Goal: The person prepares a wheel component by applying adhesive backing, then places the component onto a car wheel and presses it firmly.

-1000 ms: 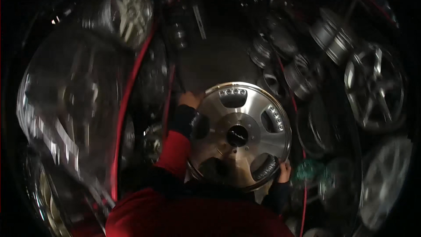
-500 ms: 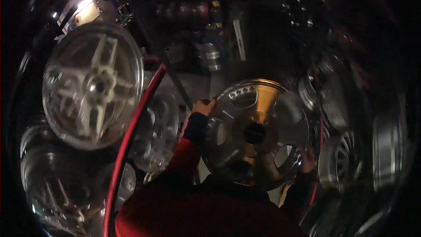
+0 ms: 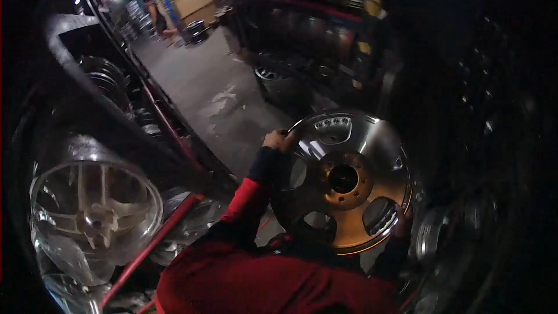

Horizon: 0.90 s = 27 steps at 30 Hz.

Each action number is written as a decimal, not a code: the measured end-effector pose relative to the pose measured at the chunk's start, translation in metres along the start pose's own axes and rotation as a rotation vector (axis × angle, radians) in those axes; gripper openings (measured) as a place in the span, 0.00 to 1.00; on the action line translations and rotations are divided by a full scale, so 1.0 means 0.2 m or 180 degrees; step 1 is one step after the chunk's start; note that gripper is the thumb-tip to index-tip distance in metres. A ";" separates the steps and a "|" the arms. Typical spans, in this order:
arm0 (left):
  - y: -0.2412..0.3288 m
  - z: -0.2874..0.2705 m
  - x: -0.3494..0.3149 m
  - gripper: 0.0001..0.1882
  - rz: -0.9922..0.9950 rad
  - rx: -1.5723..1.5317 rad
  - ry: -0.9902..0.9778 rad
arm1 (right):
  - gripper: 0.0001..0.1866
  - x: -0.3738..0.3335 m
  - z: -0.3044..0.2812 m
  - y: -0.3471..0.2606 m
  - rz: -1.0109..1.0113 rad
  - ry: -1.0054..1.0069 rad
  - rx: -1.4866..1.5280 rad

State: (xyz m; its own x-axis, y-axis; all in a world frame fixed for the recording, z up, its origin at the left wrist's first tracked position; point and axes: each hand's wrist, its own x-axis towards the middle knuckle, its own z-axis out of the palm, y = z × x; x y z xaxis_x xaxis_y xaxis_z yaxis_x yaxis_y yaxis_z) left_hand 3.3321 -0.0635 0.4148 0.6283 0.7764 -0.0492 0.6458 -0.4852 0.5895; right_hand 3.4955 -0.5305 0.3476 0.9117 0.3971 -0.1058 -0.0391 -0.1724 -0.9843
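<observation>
Hands gripping opposite edges, left hand (image 3: 279, 139) on top, right hand (image 3: 402, 225) lower right, we carry the alloy wheel (image 3: 344, 180) mid-frame, needing steady footing down the aisle floor (image 3: 215, 93).

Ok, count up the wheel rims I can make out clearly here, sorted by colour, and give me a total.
Polished silver rim with a gold centre, held in both hands: 1
Pale white-spoked rim on the left rack: 1
Dark rim or tyre on the floor by the far shelves: 1
Total: 3
More rims sit in the dark racks, too dim to count.
</observation>
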 end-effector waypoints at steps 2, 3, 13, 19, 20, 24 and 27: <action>-0.07 -0.03 0.21 0.29 -0.0408 -0.0041 0.0122 | 0.30 0.40 0.11 0.00 0.0032 -0.0129 0.0259; -0.20 -0.07 0.32 0.30 -0.0431 -0.0076 0.0250 | 0.29 0.60 0.25 0.00 0.0054 -0.0232 0.0451; -1.11 -0.56 0.87 0.36 -0.2155 -0.0073 0.0836 | 0.37 2.10 1.86 0.16 -0.1104 -0.1730 -0.1215; -1.46 -1.03 1.39 0.35 -0.2646 -0.0121 0.1447 | 0.38 2.41 2.87 -0.40 -0.0412 -0.2218 -0.0821; -1.53 -1.17 1.50 0.35 -0.2633 -0.0144 0.1565 | 0.38 2.43 3.03 -0.49 -0.0588 -0.2204 -0.0886; -1.92 -1.47 1.91 0.35 -0.2853 0.0019 0.1434 | 0.35 2.55 3.75 -0.83 -0.0633 -0.2248 -0.0669; -2.15 -1.55 2.16 0.34 -0.2905 -0.0024 0.1479 | 0.34 2.75 4.22 -1.17 -0.0021 -0.2507 -0.0998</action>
State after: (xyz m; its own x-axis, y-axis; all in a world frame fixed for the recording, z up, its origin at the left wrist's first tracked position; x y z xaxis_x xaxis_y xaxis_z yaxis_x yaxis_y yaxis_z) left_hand 3.1902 0.6055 0.3905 -0.3329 0.9284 -0.1654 0.7899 0.3703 0.4889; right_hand 3.6607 0.4886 0.4012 0.3557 0.8909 -0.2823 0.1865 -0.3637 -0.9127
